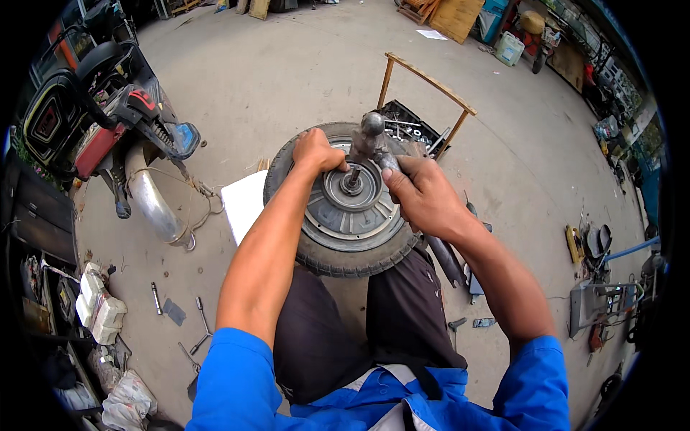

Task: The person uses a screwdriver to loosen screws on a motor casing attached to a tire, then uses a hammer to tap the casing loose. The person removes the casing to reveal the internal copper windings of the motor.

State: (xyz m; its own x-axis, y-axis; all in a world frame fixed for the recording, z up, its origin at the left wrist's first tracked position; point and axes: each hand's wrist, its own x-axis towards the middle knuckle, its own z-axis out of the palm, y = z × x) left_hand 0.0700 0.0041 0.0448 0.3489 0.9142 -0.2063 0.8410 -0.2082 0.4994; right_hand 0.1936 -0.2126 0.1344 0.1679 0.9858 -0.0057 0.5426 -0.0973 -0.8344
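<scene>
A scooter wheel with a black tyre (320,260) and a grey metal hub (346,215) lies at my knees, its threaded axle (352,178) pointing up. My right hand (428,192) is closed round the handle of a ball-peen hammer (370,136); the scuffed steel head is over the far side of the hub, and the handle's end (447,262) slants down beside my knee. On the hub's far left, my left hand (318,151) is closed with its fingertips by the axle's base. Whatever those fingers pinch, if anything, is hidden.
A black toolbox (410,126) with loose metal parts stands beyond the wheel beside a wooden frame (431,80). A white board (243,205) lies left of the tyre. Left stands a partly stripped scooter (118,122). Wrenches (202,323) and other tools lie on the concrete floor.
</scene>
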